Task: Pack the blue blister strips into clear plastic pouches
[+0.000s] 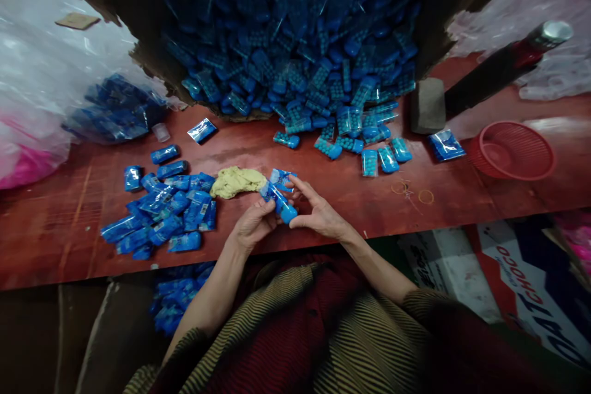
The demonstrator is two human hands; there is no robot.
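Note:
My left hand (253,223) is closed around one end of a small blue plastic container (279,202) with a printed blue wrapper on it. The container's rounded end points toward my right hand (322,215). Its fingers are spread, with the thumb close beside that end; whether it touches is unclear. Just behind the container lies a flat stack of printed blue wrappers (282,179). A crumpled pale-yellow lump (237,182), perhaps cloth or dough, lies beyond my left hand. To the left is a pile of wrapped blue containers (168,212).
A large torn carton (133,31) spills clear-and-blue containers (318,92) onto the red table (323,166). Right of it are a grey block (428,106), a dark cylinder (498,68), a blue packet (446,145), a red basket (512,151) and rubber bands (425,197). Plastic bags stand at both sides.

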